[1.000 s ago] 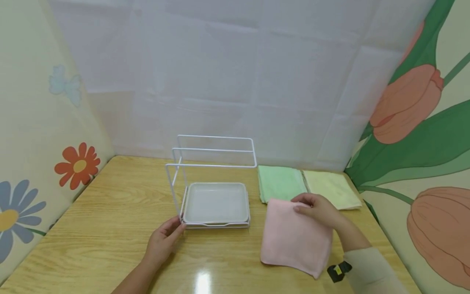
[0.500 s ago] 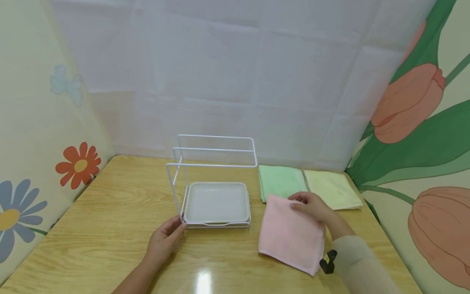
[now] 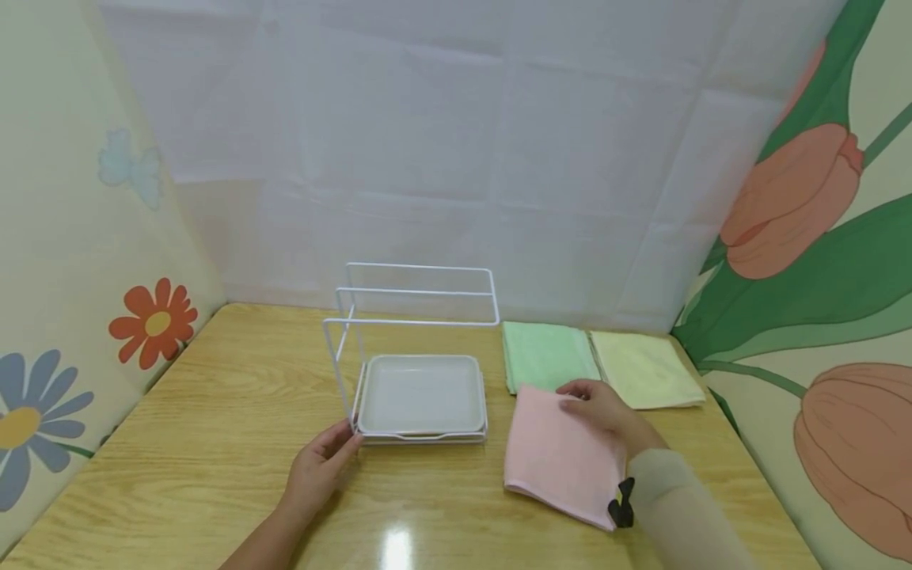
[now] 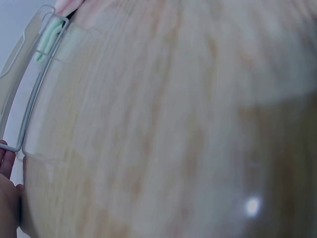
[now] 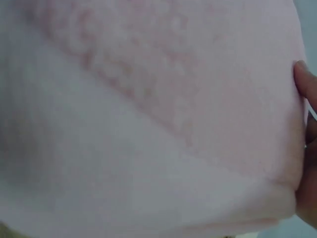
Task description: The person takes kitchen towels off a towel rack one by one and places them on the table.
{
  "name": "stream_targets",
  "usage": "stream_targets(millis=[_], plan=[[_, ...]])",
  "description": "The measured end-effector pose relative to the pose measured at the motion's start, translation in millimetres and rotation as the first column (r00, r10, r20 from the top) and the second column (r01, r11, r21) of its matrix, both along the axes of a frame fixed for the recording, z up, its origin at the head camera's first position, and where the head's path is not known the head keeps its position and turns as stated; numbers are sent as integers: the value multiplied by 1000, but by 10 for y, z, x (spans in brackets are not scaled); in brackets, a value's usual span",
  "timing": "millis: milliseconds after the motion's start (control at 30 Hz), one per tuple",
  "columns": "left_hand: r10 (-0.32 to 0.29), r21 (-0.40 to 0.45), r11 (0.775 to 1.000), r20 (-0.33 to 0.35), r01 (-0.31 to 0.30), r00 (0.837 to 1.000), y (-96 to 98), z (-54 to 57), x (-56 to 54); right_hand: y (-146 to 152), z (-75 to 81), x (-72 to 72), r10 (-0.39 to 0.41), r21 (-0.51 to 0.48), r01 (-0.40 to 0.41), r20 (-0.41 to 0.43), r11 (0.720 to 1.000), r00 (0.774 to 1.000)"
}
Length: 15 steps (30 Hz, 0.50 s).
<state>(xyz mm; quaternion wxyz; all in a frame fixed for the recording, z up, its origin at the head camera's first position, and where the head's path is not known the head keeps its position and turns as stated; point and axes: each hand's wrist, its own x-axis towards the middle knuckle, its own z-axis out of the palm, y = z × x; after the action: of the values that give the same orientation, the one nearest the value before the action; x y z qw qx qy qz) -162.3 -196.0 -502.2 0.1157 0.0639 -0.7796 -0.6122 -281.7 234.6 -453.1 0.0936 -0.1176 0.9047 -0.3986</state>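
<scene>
In the head view a white wire rack (image 3: pixel 409 322) with overhead rails stands mid-table, a white shallow tray (image 3: pixel 420 393) seated in its base. My left hand (image 3: pixel 318 467) grips the rack's front left corner, thumb and fingers around the wire; the left wrist view shows that hand (image 4: pixel 9 198) at its edge. A folded pink cloth (image 3: pixel 559 459) hangs from my right hand (image 3: pixel 602 412), pinched along its upper edge between thumb and fingers. The same cloth (image 5: pixel 163 114) fills most of the right wrist view, with the right thumb (image 5: pixel 306 82) on its edge.
A folded green cloth (image 3: pixel 549 355) and a folded yellow cloth (image 3: pixel 644 368) lie side by side at the back right of the wooden table (image 3: pixel 235 396). White sheeting (image 3: pixel 427 142) hangs behind, and flower-patterned panels stand at both sides.
My right hand has moved slightly left with the pink cloth, whose lower edge has shifted a little left and up. The left hand and rack have stayed in place.
</scene>
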Motion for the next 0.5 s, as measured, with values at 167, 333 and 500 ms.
stream_targets(millis=[167,333,500], plan=[[-1,9,1000,-1,1,1000,5,-16,-6,-14,-47,1,-1,27,2,-28,1000,1000],[3,3,1000,7,-3,1000,1,-12,-3,-43,-53,20,-42,35,42,-7,999,999],[17,-36,999,21,-16,1000,1,17,8,-53,-22,103,-72,-2,72,-1,997,997]])
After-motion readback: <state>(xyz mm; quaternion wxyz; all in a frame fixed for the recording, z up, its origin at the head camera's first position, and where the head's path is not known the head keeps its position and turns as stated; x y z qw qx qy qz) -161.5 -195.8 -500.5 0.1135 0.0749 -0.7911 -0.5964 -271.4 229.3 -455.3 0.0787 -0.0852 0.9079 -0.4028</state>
